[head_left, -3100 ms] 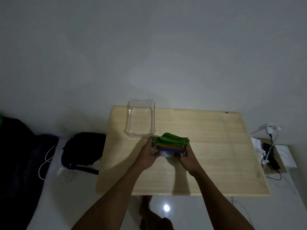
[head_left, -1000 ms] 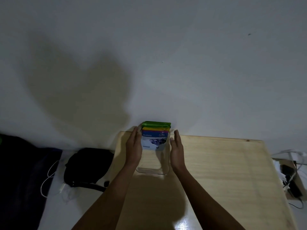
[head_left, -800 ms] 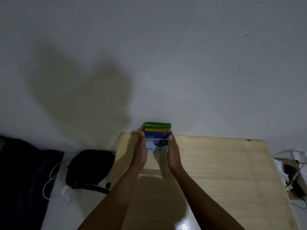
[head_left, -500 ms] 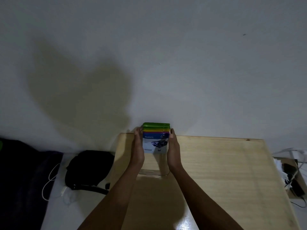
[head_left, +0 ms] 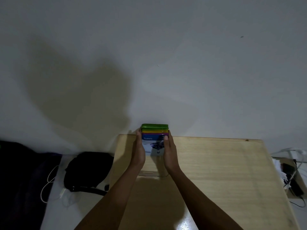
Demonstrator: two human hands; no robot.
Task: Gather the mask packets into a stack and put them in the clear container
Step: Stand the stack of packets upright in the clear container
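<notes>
Left hand (head_left: 140,151) and right hand (head_left: 169,151) clasp the upright stack of mask packets (head_left: 154,138) from both sides, keeping it squared inside the clear container (head_left: 153,174).

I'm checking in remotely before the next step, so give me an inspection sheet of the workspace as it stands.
Surface: wooden table, bare apart from the job's things.
Job's things: stack of mask packets standing upright in the clear container, blueberry packet facing the camera, green ones behind; tops rise above the rim.
Clutter: nothing seen on the table.
Grips: left hand and right hand press the stack's two sides.
Cables: white cable on the floor to the left; plugs and dark cables to the right.
Surroundings: plain wall behind; black bag on the floor left of the table.
</notes>
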